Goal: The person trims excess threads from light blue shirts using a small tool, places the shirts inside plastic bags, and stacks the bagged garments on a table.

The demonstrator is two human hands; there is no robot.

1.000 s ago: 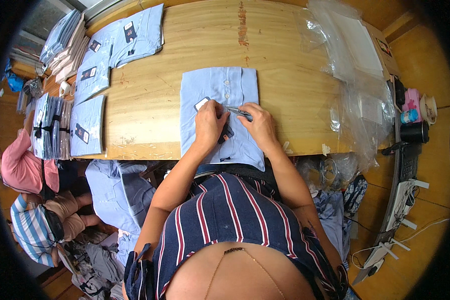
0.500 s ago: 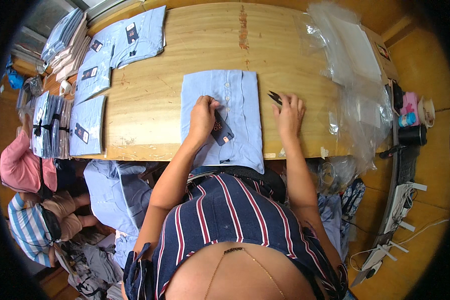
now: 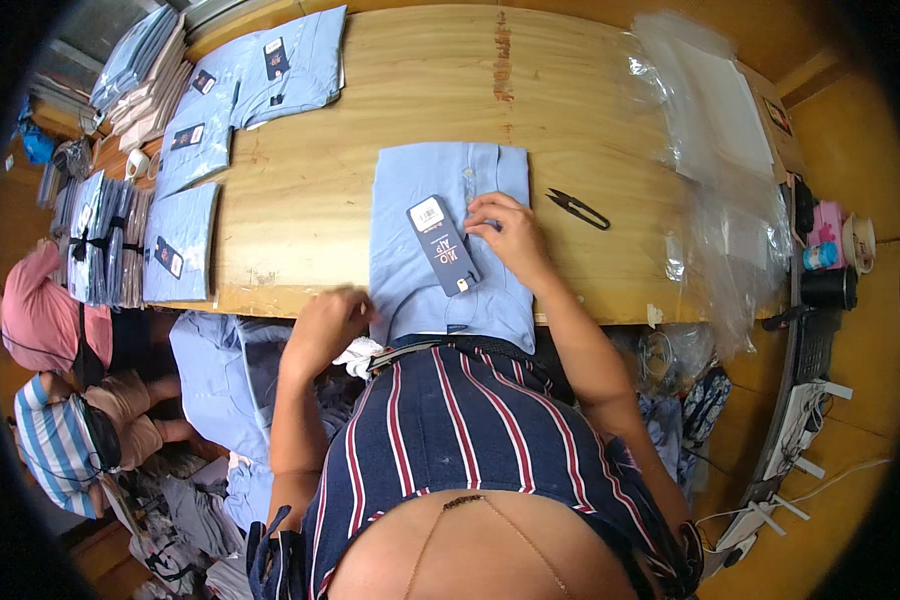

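Note:
A folded light-blue button-up shirt (image 3: 398, 205) lies at the table's near edge in front of me. On its front rests a dark navy hang tag (image 3: 440, 250) with a white label at its upper end. My right hand (image 3: 515, 238) is over the shirt's button strip, right of the tag, fingertips pinched together. Whatever is between them is too small to make out. Down by the shirt's lower left edge, my left hand (image 3: 325, 328) is curled, its fingers smeared by motion. White crumpled cloth (image 3: 360, 356) shows beside it. Black thread snips (image 3: 560, 199) lie on the table, right of the shirt.
Tagged, folded blue shirts (image 3: 182, 238) line the table's left side, near tied bundles (image 3: 88, 240) and a tall stack (image 3: 140, 75). Clear plastic bags (image 3: 715, 180) cover the right end. Loose shirts (image 3: 210, 370) hang below the left edge. Another person in pink (image 3: 45, 315) is at far left.
My right hand has let go of the snips and moved left onto the shirt. My left hand has left the tag and dropped toward me. The tag now lies flat, label side up.

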